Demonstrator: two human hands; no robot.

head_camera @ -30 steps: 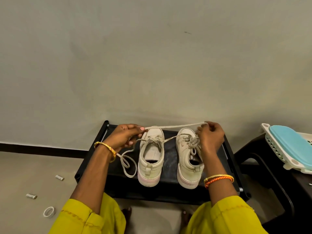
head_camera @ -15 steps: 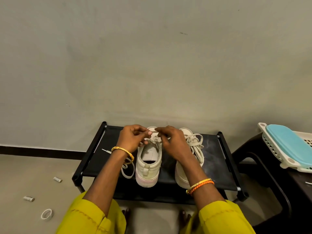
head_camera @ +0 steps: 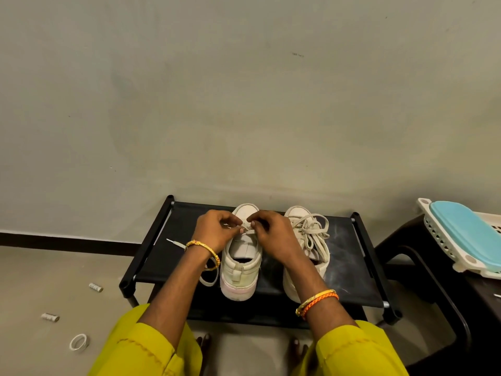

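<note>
Two off-white sneakers stand side by side on a low black rack [head_camera: 349,256], heels toward me. Over the tongue of the left sneaker [head_camera: 240,270], my left hand [head_camera: 214,233] and my right hand [head_camera: 273,236] meet, each pinching the white lace [head_camera: 247,229] between thumb and fingertips. A loose end of that lace lies on the rack to the left, with a loop hanging by my left wrist. The right sneaker [head_camera: 306,232] has its laces piled loosely on top; my right forearm covers its heel.
A grey wall rises just behind the rack. On the floor at left lie two small silver cylinders [head_camera: 95,287] and a white tape ring [head_camera: 79,342]. A dark stool at right carries a white basket [head_camera: 444,240] with a light blue lid. My bare toes show below the rack.
A second ago my hands were apart, stretching the lace across both sneakers. My right hand has come left to meet my left hand over the left sneaker, and both now pinch the lace close together.
</note>
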